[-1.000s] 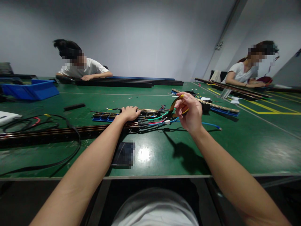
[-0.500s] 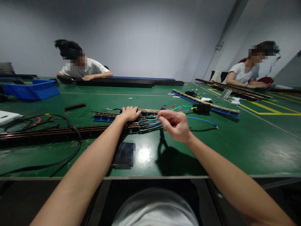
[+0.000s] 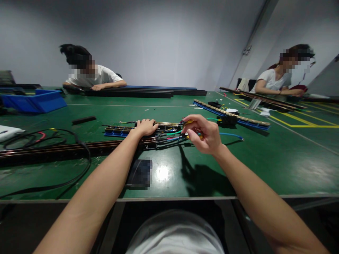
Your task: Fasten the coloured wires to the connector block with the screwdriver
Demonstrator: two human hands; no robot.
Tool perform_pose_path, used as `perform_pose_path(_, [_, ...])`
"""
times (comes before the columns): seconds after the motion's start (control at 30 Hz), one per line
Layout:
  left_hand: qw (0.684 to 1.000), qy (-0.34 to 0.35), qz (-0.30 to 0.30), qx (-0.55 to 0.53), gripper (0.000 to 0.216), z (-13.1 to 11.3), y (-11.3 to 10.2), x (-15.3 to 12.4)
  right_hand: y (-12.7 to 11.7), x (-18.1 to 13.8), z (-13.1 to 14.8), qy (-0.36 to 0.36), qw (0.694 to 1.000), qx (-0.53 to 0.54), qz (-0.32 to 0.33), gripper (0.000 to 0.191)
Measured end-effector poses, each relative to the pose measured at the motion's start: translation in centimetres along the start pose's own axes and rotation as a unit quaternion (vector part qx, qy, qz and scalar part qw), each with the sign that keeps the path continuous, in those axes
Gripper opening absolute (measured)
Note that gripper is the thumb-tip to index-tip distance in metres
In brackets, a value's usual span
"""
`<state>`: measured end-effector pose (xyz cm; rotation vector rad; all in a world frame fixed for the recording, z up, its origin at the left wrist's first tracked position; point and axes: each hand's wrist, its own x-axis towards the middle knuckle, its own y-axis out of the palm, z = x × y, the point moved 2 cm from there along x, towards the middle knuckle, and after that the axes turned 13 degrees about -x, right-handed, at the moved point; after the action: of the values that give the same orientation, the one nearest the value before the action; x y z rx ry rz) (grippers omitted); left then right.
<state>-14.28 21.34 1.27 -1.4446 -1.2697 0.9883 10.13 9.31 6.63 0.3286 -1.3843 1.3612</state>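
My left hand (image 3: 145, 127) lies flat, fingers spread, on the end of a black rail with brass-coloured strips (image 3: 169, 125). Yellow-handled pliers (image 3: 200, 136) are in my right hand (image 3: 205, 135), their dark jaws at the wires; its fingers hide much of them. Several coloured wires, among them a green wire (image 3: 173, 133), run from the rails toward the tool. A blue wire (image 3: 230, 134) with a bare end sticks out to the right of my right hand. Nearer to me, a long dark rail with copper-coloured strips (image 3: 106, 145) stretches left under my left forearm.
A dark flat device (image 3: 140, 173) lies near the front edge. Black cable (image 3: 88, 158) loops at left, below a blue bin (image 3: 39, 101). Another blue-backed rail (image 3: 254, 123) slants at right. Two people in white shirts (image 3: 104, 74) work across the table.
My right hand has moved slightly right and its fingers have opened wider around the pliers, whose yellow handles now show. My left hand has stayed in place.
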Motion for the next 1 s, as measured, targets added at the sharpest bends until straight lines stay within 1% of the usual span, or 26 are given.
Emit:
perform_pose_path(0.07, [1.0, -0.001, 0.001, 0.001, 0.058, 0.0, -0.1, -0.1, -0.2, 0.1, -0.4, 0.046, 0.997, 0.057, -0.019, 0.026])
perform_pose_path(0.13, [1.0, -0.003, 0.004, 0.003, 0.058, -0.1, -0.1, -0.1, -0.3, 0.2, -0.6, 0.08, 0.99, 0.104, -0.053, 0.027])
perform_pose_path(0.2, [1.0, -0.004, 0.005, 0.004, 0.059, -0.1, -0.2, -0.2, -0.5, 0.4, -0.9, 0.096, 0.985, 0.11, -0.095, 0.029])
perform_pose_path(0.27, [1.0, -0.004, 0.005, 0.004, 0.059, 0.0, -0.1, -0.2, -0.8, 0.6, -1.3, 0.103, 0.984, 0.08, -0.121, 0.032])
perform_pose_path(0.4, [1.0, 0.002, 0.003, 0.0, 0.06, 0.1, 0.0, 0.0, -1.0, 0.8, -2.6, 0.1, 0.988, -0.006, -0.114, 0.035])
perform_pose_path(0.47, [1.0, 0.003, 0.003, -0.001, 0.06, 0.2, 0.0, 0.0, -0.9, 0.8, -3.4, 0.103, 0.988, -0.011, -0.114, 0.033])
perform_pose_path(0.67, [1.0, 0.004, 0.007, -0.002, 0.06, 0.1, -0.1, -0.1, -0.8, 1.0, -4.9, 0.178, 0.972, 0.072, -0.138, 0.026])
perform_pose_path(0.9, [1.0, -0.003, 0.004, 0.003, 0.059, 0.1, -0.3, -0.2, -0.9, 1.3, -5.5, 0.209, 0.959, 0.133, -0.138, 0.023])
perform_pose_path(1.0, [1.0, 0.002, 0.004, 0.002, 0.06, 0.1, -0.2, -0.2, -0.8, 1.3, -5.7, 0.206, 0.96, 0.137, -0.135, 0.024])
